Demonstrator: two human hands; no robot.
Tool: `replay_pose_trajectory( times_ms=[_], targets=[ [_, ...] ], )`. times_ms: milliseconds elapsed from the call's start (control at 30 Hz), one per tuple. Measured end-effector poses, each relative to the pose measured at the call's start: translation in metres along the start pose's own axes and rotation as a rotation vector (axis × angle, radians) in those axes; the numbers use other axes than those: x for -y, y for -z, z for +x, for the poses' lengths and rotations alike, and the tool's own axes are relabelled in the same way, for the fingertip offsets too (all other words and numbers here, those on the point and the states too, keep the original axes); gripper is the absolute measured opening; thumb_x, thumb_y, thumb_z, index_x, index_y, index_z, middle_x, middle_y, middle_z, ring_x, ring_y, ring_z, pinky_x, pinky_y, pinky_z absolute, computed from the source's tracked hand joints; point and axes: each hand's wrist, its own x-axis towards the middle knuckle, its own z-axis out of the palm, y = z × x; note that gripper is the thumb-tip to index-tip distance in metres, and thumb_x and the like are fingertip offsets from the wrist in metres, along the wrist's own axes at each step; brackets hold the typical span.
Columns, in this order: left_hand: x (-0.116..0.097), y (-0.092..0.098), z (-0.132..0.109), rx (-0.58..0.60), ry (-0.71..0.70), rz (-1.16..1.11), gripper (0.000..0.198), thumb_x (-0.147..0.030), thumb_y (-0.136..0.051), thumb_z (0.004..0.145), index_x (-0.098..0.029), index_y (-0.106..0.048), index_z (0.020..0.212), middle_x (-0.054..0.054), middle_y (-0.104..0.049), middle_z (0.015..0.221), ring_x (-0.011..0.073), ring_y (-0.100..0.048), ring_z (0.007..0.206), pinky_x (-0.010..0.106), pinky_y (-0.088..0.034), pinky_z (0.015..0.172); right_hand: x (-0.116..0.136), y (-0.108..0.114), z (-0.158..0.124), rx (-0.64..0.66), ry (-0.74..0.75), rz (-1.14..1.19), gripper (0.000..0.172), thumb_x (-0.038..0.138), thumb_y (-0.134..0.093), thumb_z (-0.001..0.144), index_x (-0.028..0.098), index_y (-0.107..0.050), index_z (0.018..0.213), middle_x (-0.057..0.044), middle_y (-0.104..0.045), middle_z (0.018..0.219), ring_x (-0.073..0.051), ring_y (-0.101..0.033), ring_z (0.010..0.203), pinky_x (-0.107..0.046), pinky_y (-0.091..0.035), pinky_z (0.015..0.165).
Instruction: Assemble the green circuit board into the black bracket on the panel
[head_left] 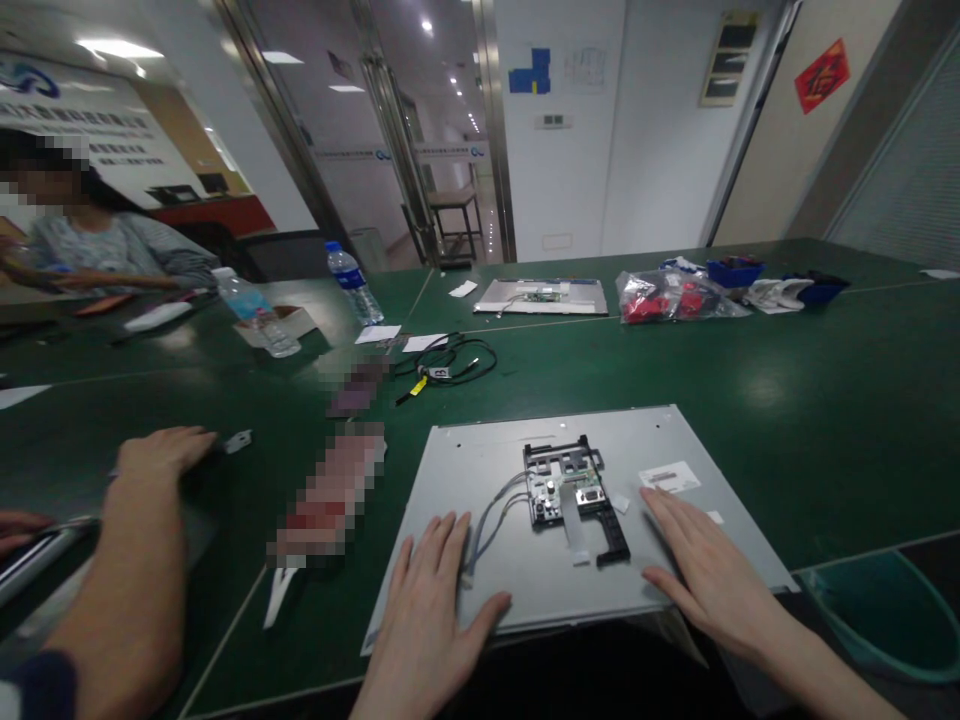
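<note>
A large flat metal panel (487,455) lies on the green table near its front edge. On the panel's middle sits a black plastic frame (615,540) around a small circuit board (551,497), with grey cables (495,510) curving out to the left. My left hand (439,605) rests on the panel's left front part, fingers spread, beside the cable ends. Over on the right, my right hand (697,560) touches the panel near a white label (670,477), its thumb apart from the fingers. Neither hand holds anything.
A co-worker's arm (150,540) reaches in from the left, near a pixelated object (334,490). Beyond the panel are a black cable coil (480,365), bottles (352,282), another panel (577,297) and plastic bags (675,297). A teal bin (885,610) stands at right. Another person sits far left.
</note>
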Motion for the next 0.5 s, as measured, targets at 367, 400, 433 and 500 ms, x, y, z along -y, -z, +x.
replay_pose_trajectory(
  times_ms=[367,400,433,500],
  targets=[
    [0.012,0.003,0.022,0.031,0.011,0.042,0.074,-0.056,-0.058,0.085,-0.018,-0.038,0.146,0.016,-0.044,0.146,0.0367,-0.042,0.134,0.059,-0.03,0.112,-0.006,-0.006,0.034,0.042,0.005,0.025,0.071,0.048,-0.048,0.095,0.02,-0.02,0.154,-0.014,-0.041,0.15,-0.031,-0.039,0.138,-0.05,-0.039,0.111],
    [0.011,0.004,0.024,0.024,0.01,0.034,0.073,-0.055,-0.058,0.086,-0.019,-0.038,0.146,0.016,-0.045,0.146,0.0368,-0.043,0.134,0.059,-0.031,0.111,-0.007,-0.008,0.037,0.04,0.007,0.026,0.072,0.049,-0.048,0.095,0.02,-0.021,0.154,-0.014,-0.041,0.15,-0.031,-0.039,0.138,-0.05,-0.039,0.11],
    [0.008,0.006,0.027,0.017,0.003,0.025,0.07,-0.054,-0.057,0.087,-0.019,-0.039,0.146,0.016,-0.046,0.145,0.0367,-0.044,0.133,0.058,-0.032,0.111,-0.007,-0.01,0.039,0.038,0.009,0.027,0.071,0.049,-0.049,0.094,0.021,-0.021,0.154,-0.014,-0.042,0.149,-0.031,-0.039,0.137,-0.05,-0.04,0.11],
    [0.001,0.01,0.035,0.012,-0.029,0.0,0.067,-0.053,-0.055,0.089,-0.019,-0.038,0.146,0.015,-0.046,0.145,0.0356,-0.043,0.134,0.057,-0.032,0.111,-0.007,-0.013,0.044,0.034,0.016,0.029,0.071,0.049,-0.048,0.095,0.021,-0.022,0.154,-0.013,-0.043,0.149,-0.031,-0.04,0.137,-0.05,-0.04,0.11]
  ],
)
